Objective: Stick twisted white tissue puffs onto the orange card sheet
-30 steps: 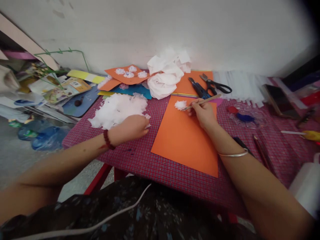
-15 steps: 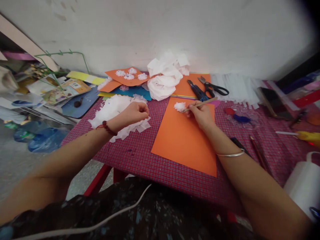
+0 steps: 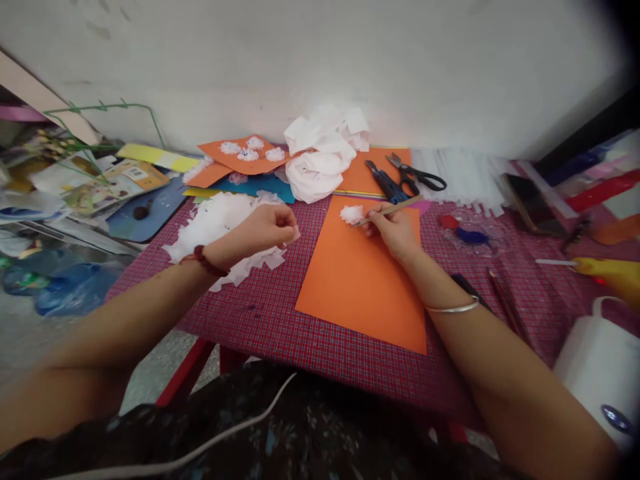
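Note:
My left hand [image 3: 273,227] is pinched closed above the right edge of a pile of white tissue-paper pieces [image 3: 200,223]. A small pale scrap of tissue paper [image 3: 297,233] shows at its fingertips. In my right hand [image 3: 395,232] is a thin wooden stick [image 3: 400,206], held like a pen and slanting down to the left. Its lower tip is just beside a fluffy white paper tuft [image 3: 351,214] near the top left of an orange sheet [image 3: 365,287]. Part of my right hand rests over that sheet.
Behind lie crumpled white paper [image 3: 317,173], scissors [image 3: 415,177], a blue-black cutter [image 3: 383,180] and an orange piece with white tufts [image 3: 240,153]. To the right are a phone [image 3: 533,203], a yellow glue gun [image 3: 607,272] and a white jug-like container [image 3: 597,367].
The view has shifted slightly, moving most things left. My left hand has moved a little right relative to the tissue pile, and a pale scrap now shows at its fingertips.

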Tool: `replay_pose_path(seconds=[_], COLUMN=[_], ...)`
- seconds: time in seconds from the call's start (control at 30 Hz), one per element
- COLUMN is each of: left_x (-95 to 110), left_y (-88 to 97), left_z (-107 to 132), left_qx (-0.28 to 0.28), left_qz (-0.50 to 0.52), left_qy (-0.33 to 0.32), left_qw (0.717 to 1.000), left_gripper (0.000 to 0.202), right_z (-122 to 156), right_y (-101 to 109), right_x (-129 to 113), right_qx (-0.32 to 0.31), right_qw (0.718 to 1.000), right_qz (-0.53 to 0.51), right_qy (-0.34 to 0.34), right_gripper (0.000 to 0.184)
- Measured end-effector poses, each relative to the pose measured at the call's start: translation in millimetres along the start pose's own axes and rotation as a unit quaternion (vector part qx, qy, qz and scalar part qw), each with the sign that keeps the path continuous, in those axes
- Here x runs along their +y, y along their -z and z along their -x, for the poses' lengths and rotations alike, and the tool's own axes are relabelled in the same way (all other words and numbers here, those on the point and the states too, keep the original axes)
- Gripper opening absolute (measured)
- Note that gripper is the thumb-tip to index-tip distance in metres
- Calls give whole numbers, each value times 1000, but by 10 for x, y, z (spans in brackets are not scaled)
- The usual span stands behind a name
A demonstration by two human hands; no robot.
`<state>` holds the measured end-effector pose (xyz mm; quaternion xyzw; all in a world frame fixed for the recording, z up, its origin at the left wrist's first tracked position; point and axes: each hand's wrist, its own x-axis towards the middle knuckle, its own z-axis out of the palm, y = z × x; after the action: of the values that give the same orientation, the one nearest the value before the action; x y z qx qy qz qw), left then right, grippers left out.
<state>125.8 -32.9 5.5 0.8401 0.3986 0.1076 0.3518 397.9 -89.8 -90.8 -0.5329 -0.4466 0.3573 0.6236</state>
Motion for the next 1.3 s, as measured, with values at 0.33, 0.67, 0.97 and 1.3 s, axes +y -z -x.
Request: replay_pose_path(seconds=[0.33, 0.67, 0.97, 1.3], left_x=[233, -278, -116, -53], left_y=[-432, -612, -905, -956], left_z=[-957, -1224, -1259, -1229], left_qx=[-4, -41, -32, 25], left_qz=[434, 406, 162, 73], left_qy=[1, -16, -152, -156], left_qw=[901, 913, 975, 985], left_gripper=[19, 8, 33, 28], right_z=[15, -24, -16, 60], right_y=[-6, 27, 48, 11], right_x=[-18, 59, 65, -50], right_qx=[-27, 15, 15, 36], right_qw=[999, 998, 999, 999], right_qz=[33, 45, 40, 8], right_qy=[8, 33, 25, 38], right_gripper=[35, 35, 33, 30])
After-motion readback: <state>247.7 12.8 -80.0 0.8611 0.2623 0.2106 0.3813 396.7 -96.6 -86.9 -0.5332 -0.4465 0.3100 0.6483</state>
